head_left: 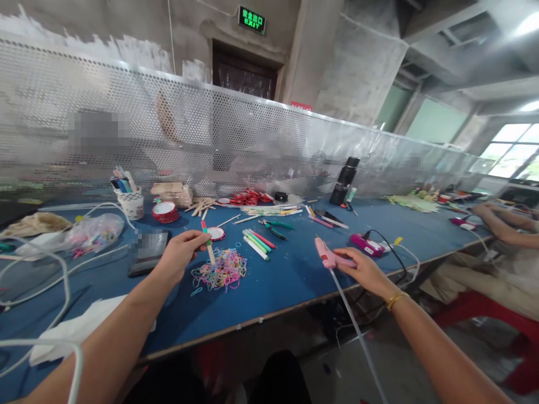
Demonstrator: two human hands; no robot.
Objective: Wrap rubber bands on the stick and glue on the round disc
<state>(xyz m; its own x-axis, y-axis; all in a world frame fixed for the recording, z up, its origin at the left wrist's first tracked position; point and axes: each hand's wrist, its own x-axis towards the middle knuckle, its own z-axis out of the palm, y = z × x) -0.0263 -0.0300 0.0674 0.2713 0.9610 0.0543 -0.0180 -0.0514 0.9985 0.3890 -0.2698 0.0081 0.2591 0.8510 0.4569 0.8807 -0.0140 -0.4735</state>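
Pinched in the fingers of my left hand (185,249) is a flat wooden craft stick (211,253), its upper end coloured red and green. The stick's lower end is over a loose pile of colourful small rubber bands (223,272); whether it touches them I cannot tell. My right hand (365,270) is closed around the handle of a pink hot glue gun (325,252), nozzle pointing up and away. A long translucent glue stick (353,325) trails from its back, past the table edge. Several capped markers (259,244) lie between my hands.
Green-handled pliers (275,227), a white round disc with red rim (217,233), a dark phone-like slab (149,252) and a purple device (366,245) lie on the blue table (290,280). A black bottle (345,180) stands behind. White cables (63,280) loop at left. Another person's arm (505,224) rests at right.
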